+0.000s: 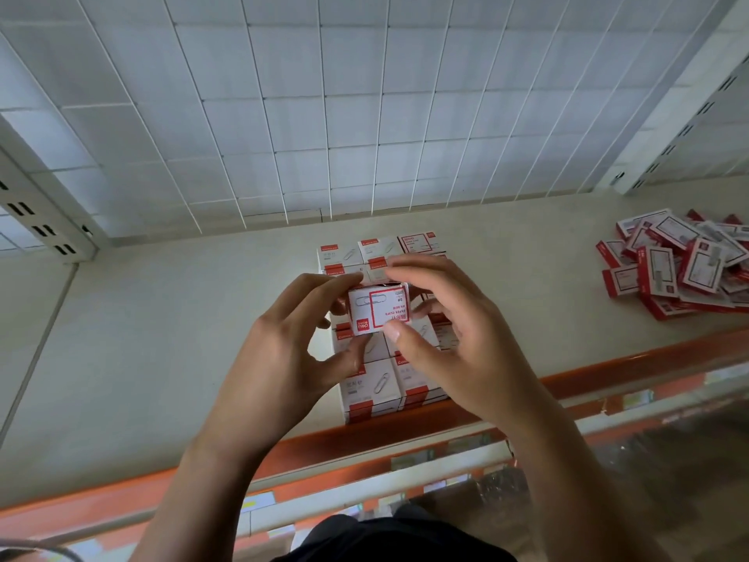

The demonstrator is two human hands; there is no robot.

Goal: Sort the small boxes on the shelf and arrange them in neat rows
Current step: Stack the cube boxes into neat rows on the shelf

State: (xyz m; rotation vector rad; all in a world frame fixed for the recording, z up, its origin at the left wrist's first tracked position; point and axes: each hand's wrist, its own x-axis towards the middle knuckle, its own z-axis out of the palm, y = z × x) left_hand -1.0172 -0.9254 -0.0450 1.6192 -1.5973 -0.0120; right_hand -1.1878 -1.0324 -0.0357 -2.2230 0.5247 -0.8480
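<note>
A small white and red paper-clip box (379, 312) is held above a stacked block of like boxes (381, 389) in the middle of the cream shelf (162, 358). My left hand (292, 350) pinches the box's left side between thumb and fingers. On its right side, my right hand (450, 338) pinches it, thumb on the near edge and fingers curled over the far edge. The stack runs from the shelf's orange front lip back to three boxes (381, 249) near the rear. My hands hide the middle rows.
A loose heap of red and white boxes (681, 265) lies on the shelf at the right. A white wire grid (364, 115) forms the back wall. The orange front lip (324, 444) bounds the shelf; lower shelves with goods show below.
</note>
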